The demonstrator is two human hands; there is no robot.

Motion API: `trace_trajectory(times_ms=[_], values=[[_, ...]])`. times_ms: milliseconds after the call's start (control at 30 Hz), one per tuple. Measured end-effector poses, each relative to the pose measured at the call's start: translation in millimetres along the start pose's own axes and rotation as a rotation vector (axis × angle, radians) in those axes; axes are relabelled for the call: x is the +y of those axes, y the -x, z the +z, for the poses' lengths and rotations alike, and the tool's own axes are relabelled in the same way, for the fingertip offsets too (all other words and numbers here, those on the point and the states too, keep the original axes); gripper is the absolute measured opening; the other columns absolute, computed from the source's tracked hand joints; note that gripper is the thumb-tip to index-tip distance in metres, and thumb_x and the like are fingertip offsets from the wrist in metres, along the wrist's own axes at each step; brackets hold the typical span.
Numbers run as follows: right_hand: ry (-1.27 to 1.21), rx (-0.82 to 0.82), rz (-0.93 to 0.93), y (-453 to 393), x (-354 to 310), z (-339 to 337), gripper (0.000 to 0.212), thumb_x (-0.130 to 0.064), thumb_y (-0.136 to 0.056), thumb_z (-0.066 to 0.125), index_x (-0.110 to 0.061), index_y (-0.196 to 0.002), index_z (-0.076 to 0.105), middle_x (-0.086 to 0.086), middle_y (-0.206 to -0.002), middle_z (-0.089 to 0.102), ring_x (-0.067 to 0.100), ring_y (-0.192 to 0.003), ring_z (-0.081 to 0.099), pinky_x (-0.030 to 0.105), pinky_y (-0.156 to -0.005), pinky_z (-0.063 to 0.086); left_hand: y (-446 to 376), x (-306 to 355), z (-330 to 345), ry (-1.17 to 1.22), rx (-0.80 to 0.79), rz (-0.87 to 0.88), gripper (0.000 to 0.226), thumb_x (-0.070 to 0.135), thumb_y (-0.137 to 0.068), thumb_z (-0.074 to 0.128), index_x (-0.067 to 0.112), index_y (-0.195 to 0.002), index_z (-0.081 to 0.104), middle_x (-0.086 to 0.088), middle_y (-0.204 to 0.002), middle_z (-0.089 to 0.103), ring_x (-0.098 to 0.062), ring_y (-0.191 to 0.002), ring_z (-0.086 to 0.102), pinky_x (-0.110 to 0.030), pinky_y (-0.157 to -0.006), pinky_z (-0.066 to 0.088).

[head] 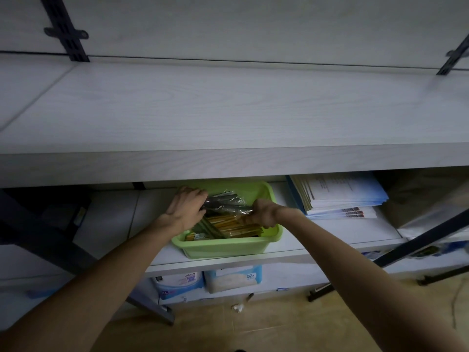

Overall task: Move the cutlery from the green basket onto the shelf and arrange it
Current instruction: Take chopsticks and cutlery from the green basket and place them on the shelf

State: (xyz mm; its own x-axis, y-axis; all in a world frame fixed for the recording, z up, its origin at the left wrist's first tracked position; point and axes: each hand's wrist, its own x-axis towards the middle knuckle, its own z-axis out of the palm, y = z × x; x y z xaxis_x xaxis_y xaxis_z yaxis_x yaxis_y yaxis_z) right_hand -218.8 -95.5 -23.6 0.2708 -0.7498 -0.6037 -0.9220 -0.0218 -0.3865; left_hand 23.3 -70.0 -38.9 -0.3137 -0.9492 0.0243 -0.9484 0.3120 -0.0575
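A plastic-wrapped cutlery bundle [224, 203] is gripped at opposite ends by the left hand [186, 208] and right hand [262, 212], inside the green basket [225, 246]. It should be lifted level, then placed on the shelf [228, 105] above both hands.

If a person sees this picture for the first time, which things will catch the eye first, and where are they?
First comes the green basket on the lower shelf at the centre, with both hands inside it. The left hand and the right hand grip the two ends of a clear-wrapped bundle of cutlery, above yellow packets. Above it, the wide pale shelf spans the frame, and a stack of papers lies to the right of the basket.
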Motion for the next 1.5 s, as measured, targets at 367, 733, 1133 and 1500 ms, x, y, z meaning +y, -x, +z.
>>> trace_trajectory(times_ms=[367, 733, 1133, 1500], values=[[0.203, 0.040, -0.069, 21.7, 3.7, -6.6, 0.025, -0.043, -0.100, 0.052, -0.020, -0.100, 0.061, -0.001, -0.088, 0.060, 0.019, -0.087, 0.060, 0.030, -0.073, 0.045, 4.8, 0.5, -11.0, 0.004, 0.048, -0.083, 0.024, 0.036, -0.098, 0.053, 0.017, -0.112, 0.055, -0.006, -0.102, 0.071, -0.027, -0.091, 0.068, -0.036, -0.087, 0.046], [0.390, 0.164, -0.112, 43.7, 11.4, -13.4, 0.042, -0.055, -0.102, 0.043, -0.018, -0.099, 0.063, 0.003, -0.093, 0.065, 0.020, -0.082, 0.060, 0.032, -0.067, 0.042, 7.1, 4.2, -13.7, 0.098, -0.080, -0.125, 0.025, 0.039, -0.099, 0.050, 0.016, -0.107, 0.057, -0.007, -0.099, 0.067, -0.026, -0.084, 0.061, -0.031, -0.068, 0.039], [0.543, 0.241, -0.129, 80.2, 19.8, -21.9, 0.041, -0.046, -0.107, 0.036, -0.016, -0.092, 0.059, 0.003, -0.086, 0.063, 0.023, -0.077, 0.061, 0.040, -0.075, 0.053, 8.1, 5.6, -17.3, 0.315, -0.104, -0.230, 0.026, 0.044, -0.097, 0.053, 0.020, -0.105, 0.060, -0.005, -0.097, 0.067, -0.028, -0.088, 0.063, -0.031, -0.071, 0.047], [0.779, 0.320, -0.097, 111.0, 29.2, -29.5, 0.039, -0.041, -0.108, 0.033, -0.016, -0.098, 0.061, 0.002, -0.083, 0.065, 0.020, -0.070, 0.060, 0.037, -0.069, 0.053, 18.2, 15.8, -17.8, 0.404, -0.117, -0.273, 0.024, 0.042, -0.095, 0.054, 0.021, -0.102, 0.063, -0.005, -0.093, 0.069, -0.030, -0.087, 0.066, -0.033, -0.076, 0.053]])
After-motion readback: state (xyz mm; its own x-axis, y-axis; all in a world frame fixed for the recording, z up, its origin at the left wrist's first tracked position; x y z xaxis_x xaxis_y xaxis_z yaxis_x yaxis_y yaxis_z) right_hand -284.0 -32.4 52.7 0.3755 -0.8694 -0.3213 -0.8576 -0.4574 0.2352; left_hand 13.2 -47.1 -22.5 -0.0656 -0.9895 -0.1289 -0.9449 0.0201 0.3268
